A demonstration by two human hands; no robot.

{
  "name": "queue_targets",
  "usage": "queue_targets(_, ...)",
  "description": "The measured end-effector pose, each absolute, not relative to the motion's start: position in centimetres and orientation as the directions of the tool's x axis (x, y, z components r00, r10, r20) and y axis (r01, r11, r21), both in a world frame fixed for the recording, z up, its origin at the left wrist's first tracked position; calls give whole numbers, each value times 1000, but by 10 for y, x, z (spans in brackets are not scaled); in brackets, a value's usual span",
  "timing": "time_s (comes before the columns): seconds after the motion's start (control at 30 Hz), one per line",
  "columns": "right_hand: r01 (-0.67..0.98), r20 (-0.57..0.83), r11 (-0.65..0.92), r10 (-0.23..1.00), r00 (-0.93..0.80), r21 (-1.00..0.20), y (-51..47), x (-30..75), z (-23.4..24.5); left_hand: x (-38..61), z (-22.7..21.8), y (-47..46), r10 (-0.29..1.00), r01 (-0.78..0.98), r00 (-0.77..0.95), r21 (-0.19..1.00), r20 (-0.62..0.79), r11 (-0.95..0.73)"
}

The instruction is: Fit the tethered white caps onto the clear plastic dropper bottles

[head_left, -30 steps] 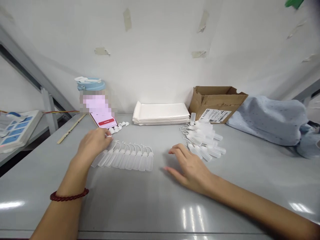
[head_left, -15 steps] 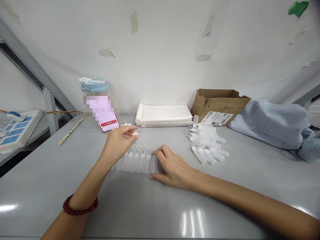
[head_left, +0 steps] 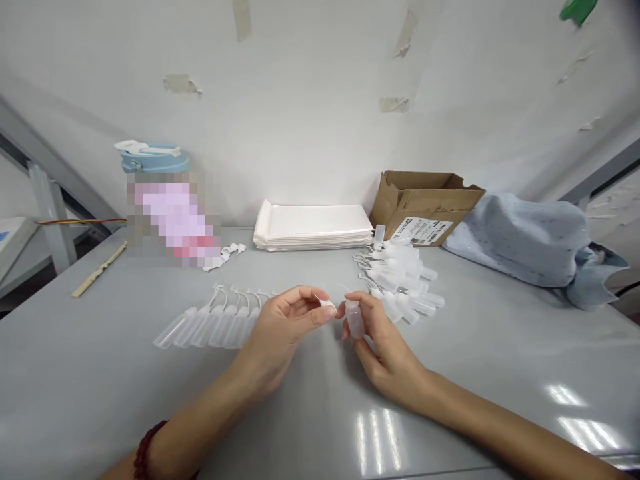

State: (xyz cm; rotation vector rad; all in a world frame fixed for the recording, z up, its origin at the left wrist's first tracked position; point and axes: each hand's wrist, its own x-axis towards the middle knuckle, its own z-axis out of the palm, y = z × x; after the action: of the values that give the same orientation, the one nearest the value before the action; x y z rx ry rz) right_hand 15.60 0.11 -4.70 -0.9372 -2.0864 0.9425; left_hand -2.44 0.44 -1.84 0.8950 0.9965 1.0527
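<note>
Between the thumb and fingers of my left hand point(head_left: 287, 327) is a small white needle-tip cap point(head_left: 327, 304), its thin metal needle pointing up and left. My right hand point(head_left: 387, 343) is closed around a small translucent squeeze bottle point(head_left: 355, 321), held nearly upright. The two hands almost meet over the table, cap and bottle a short gap apart. Left of them lies a row of similar bottles point(head_left: 207, 328) with curved strap stoppers, partly covered by my left hand. Behind my right hand is a loose pile of such bottles point(head_left: 400, 273).
A few white caps point(head_left: 231, 251) lie near the pixelated phone point(head_left: 173, 217) and a blue-lidded bottle point(head_left: 153, 159). White padded envelopes point(head_left: 315, 225) are stacked at the wall. An open cardboard box point(head_left: 425, 207) and a light blue cloth point(head_left: 520, 243) stand right. A wooden stick point(head_left: 100, 269) lies left.
My right hand has lifted a bottle from the row's right end. My left hand has brought the white cap right and down, close to it. The view has shifted slightly right.
</note>
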Motion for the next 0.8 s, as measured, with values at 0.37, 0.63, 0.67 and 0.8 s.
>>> queue_targets(0.37, 416, 274, 585, 753, -598, -696, -6, 160, -46, -18, -18, -2, 947, -260, 164, 914, -276, 312)
queue_targets(0.63, 480, 339, 661, 728, -596, -577, -3, 165, -49, -16, -19, -2, 947, -253, 122, 913, -297, 319)
queue_targets(0.67, 494, 329, 659, 731, -598, -567, -2, 166, -49, -16, -19, -2, 948, -252, 109, 914, -300, 318)
queue_targets(0.8, 525, 311, 670, 725, -615, -525, -2, 167, -50, -16, -21, -2, 953, -214, 87, 929, -291, 303)
